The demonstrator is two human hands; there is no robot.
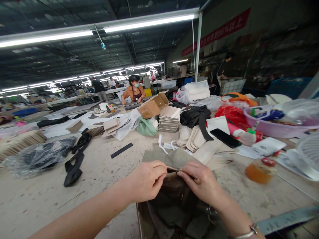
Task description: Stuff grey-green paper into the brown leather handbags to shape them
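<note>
My left hand (pixel 147 181) and my right hand (pixel 200 182) meet over the near edge of a long worktable (pixel 99 172). Both pinch the top edge of a brown bag piece (pixel 174 196) that hangs down toward me. Each hand's fingers are closed on that edge, thumbs nearly touching. Just beyond the fingers lie flat grey-green fabric pieces (pixel 171 156). The lower part of the brown piece is partly hidden by my wrists.
Stacks of beige cut pieces (pixel 193 137), black straps (pixel 74 162), a black phone (pixel 225 137), an orange-filled jar (pixel 259 171), a pink basin (pixel 274 127), a fan (pixel 307 154) and cardboard boxes (pixel 149 108) crowd the table. A seated person (pixel 133 91) works at the far end.
</note>
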